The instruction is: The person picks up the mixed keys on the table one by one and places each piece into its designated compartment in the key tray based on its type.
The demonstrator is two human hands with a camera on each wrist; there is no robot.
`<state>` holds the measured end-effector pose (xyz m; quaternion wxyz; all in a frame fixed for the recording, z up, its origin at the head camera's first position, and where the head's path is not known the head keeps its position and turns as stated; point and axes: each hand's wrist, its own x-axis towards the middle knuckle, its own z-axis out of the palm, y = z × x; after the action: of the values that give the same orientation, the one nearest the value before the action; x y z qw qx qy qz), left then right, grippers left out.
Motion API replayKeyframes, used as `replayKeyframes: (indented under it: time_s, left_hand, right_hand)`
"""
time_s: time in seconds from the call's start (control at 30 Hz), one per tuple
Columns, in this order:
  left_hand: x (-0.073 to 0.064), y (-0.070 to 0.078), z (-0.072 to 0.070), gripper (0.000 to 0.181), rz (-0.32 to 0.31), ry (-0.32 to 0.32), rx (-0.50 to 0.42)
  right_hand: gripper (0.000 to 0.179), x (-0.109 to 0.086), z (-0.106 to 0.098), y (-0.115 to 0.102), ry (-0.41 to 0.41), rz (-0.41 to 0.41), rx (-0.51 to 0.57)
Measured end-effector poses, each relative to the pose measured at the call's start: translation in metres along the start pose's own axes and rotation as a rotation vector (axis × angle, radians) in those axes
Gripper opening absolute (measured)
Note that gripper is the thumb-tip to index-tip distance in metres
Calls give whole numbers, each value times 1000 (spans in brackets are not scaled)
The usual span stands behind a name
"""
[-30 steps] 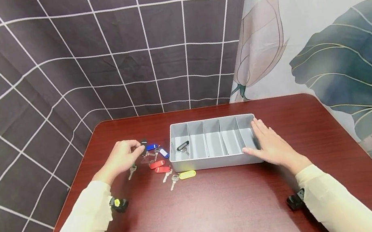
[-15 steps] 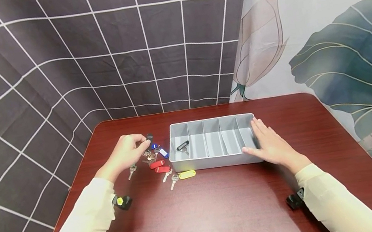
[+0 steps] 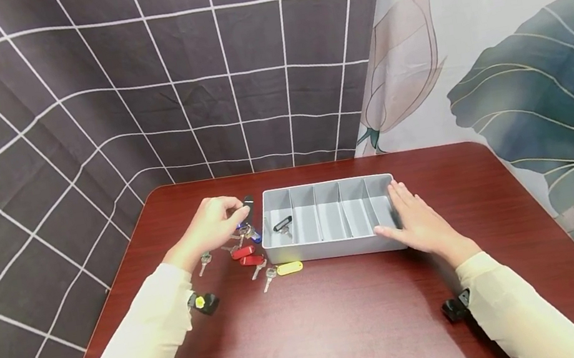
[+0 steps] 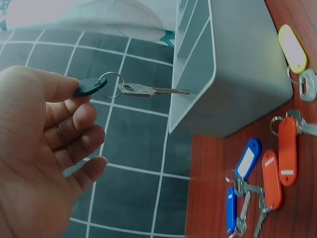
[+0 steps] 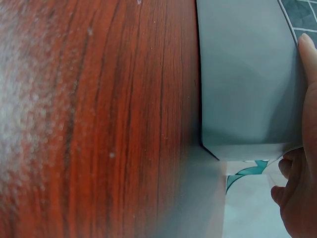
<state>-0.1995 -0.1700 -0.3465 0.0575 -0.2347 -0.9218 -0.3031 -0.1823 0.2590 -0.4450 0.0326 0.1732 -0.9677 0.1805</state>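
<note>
My left hand (image 3: 214, 223) pinches a black key tag (image 4: 89, 87) between thumb and forefinger, above the table just left of the grey divided tray (image 3: 327, 251). From the tag's ring a silver key (image 4: 139, 89) points toward the tray's open top in the left wrist view. Another black key tag (image 3: 282, 224) with a key lies in the tray's leftmost compartment; the other compartments look bare. At the tray's right end rests my right hand (image 3: 421, 225), fingers straight along the end wall and thumb on the front rim. The right wrist view shows the tray's outer wall (image 5: 247, 84) beside that hand.
Left of the tray lie two red key tags (image 3: 243, 252), blue key tags (image 4: 247, 158) and loose-looking keys. A yellow key tag (image 3: 290, 268) with its key sits by the tray's front left corner. Farther left is a key (image 3: 205, 262) with something green at its top.
My left hand has lifted the black key tag from the pile and moved right with it, close to the tray's left end. My right hand and the tray stay put.
</note>
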Motion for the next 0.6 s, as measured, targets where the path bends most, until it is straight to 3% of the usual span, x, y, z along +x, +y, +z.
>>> replayKeyframes:
  time_s: [0.17,0.6]
  left_hand:
    - [6,6,4,16,29,-2,9]
    - [19,12,20,18,-43,-59,-29]
  right_hand:
    - [109,0,-1,-2,3,0,7]
    - [108,0,1,1,3,3,-3]
